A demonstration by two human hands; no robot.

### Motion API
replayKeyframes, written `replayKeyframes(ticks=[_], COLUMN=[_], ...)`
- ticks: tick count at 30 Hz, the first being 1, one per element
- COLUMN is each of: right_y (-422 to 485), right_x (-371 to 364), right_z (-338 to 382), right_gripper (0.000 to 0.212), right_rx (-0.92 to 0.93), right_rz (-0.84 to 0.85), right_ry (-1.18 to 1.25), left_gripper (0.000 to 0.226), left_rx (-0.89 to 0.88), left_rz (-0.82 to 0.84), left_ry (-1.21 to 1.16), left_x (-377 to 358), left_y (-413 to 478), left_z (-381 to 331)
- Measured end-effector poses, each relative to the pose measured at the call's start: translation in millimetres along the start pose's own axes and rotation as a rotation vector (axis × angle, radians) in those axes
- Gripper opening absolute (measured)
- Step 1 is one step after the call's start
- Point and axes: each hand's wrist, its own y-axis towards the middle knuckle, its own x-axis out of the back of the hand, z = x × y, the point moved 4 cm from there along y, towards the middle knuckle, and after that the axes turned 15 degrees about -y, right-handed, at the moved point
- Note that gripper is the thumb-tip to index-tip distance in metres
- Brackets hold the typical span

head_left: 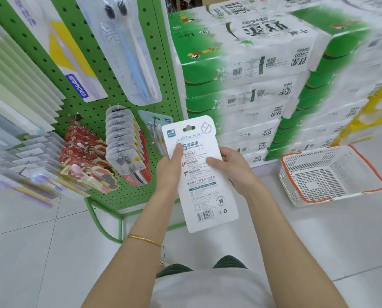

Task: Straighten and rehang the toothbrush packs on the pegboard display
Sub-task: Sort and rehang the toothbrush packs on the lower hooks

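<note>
Toothbrush pack (202, 185): upright, back facing you; fingers of your left hand (171, 172) and right hand (236, 172) grip its sides.

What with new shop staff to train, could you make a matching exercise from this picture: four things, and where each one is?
Things
1. white toothbrush pack
2. basket
3. tissue packs
4. gold bangle

Places
A. stacked to the right of the pegboard
B. worn on the left arm
C. standing on the floor, at the right
D. held in the left hand and right hand

Pairs: 1-D, 2-C, 3-A, 4-B
</note>
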Motion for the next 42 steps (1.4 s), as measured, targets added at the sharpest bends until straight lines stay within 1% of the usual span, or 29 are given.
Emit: replayKeyframes(ticks=[2, 4, 6, 7, 8, 10, 11, 12, 13, 15, 18, 20, 22, 25, 27, 29, 31, 32, 34, 37, 39, 42], right_y=[-2.8, -4.1, -5.1, -6.7, -8.8, -12.8, -14.0, -16.1, -17.3, -23.1, -31.9, -31.0, -28.6, -22.2, -13.8, -4.6, 1.7, 4.6, 9.9, 16.3, 20.5, 24.7], right_x=[-0.8, 0.2, 0.7, -0.4, -2.9, -11.0, -16.7, -23.0, -29.0, -39.3, -51.9, -56.3, -59.3, -62.8, -66.3, -71.0, -79.0, -83.3, -92.2, -103.1, -107.0, -112.7], right_z=[2.9, 3.3, 3.3, 4.5, 5.7, 7.2, 6.3, 6.3, 5.6, 6.8, 7.2, 0.3, -3.8, -3.9, -3.2, -3.4, -2.1, -1.3, 2.3, 6.8, 7.6, 6.4], right_gripper=[0.013, 0.01, 0.006, 0.005, 0.01, 0.018, 0.016, 0.01, 0.01, 0.024, 0.031, 0.035, 0.031, 0.034, 0.054, 0.074, 0.079, 0.076, 0.063, 0.042, 0.035, 0.031], right_rx=[0.009, 0.017, 0.067, 0.1, 0.131, 0.195, 0.223, 0.25, 0.279, 0.346, 0.407, 0.41, 0.361, 0.211, 0.157, 0.104, 0.053, 0.048, 0.071, 0.085, 0.08, 0.079], right_rz=[-0.041, -0.125, -0.202, -0.236, -0.266, -0.292, -0.277, -0.245, -0.221, -0.196, -0.137, -0.062, 0.004, -0.037, -0.074, -0.054, -0.005, 0.013, 0.011, -0.046, -0.09, -0.138], right_ry=[-0.035, -0.054, -0.073, -0.094, -0.126, -0.183, -0.195, -0.218, -0.254, -0.35, -0.461, -0.514, -0.489, -0.389, -0.471, -0.505, -0.435, -0.412, -0.426, -0.424, -0.391, -0.365], left_gripper=[0.035, 0.047, 0.051, 0.053, 0.057, 0.064, 0.068, 0.071, 0.073, 0.069, 0.042, 0.033, 0.03, 0.019, 0.02, 0.022, 0.024, 0.026, 0.031, 0.033, 0.033, 0.031], left_rx=[-0.06, -0.135, -0.198, -0.215, -0.221, -0.207, -0.189, -0.181, -0.182, -0.22, -0.294, -0.305, -0.315, -0.32, -0.285, -0.217, -0.177, -0.153, -0.134, -0.141, -0.109, -0.072], left_rz=[-0.017, -0.04, -0.064, -0.042, 0.015, 0.173, 0.232, 0.262, 0.266, 0.222, 0.134, 0.13, 0.121, 0.074, 0.056, 0.037, 0.028, 0.026, 0.026, 0.029, 0.02, 0.027], left_ry=[0.083, 0.148, 0.199, 0.209, 0.206, 0.124, 0.082, 0.064, 0.061, 0.083, 0.089, 0.082, 0.087, 0.074, 0.056, 0.009, -0.039, -0.044, -0.039, -0.022, -0.012, 0.016], left_x=[2.1, 5.1, 7.0, 5.2, 0.6, -13.7, -19.7, -23.7, -25.2, -21.3, -2.8, 8.2, 19.4, 40.5, 53.2, 64.9, 74.8, 79.5, 87.4, 96.7, 102.2, 105.9], left_y=[1.7, 2.9, -1.3, -5.3, -9.9, -24.6, -30.7, -34.8, -35.5, -36.5, -29.4, -25.8, -23.0, -22.0, -19.9, -16.2, -11.7, -8.6, -2.0, 9.2, 16.4, 27.1], left_z=[-3.2, -3.7, -2.2, -2.0, -1.4, -2.4, -2.8, -4.3, -4.8, -5.8, -5.1, -2.4, 0.5, 4.8, 7.8, 9.9, 8.7, 7.2, 1.9, -6.3, -9.2, -9.2])
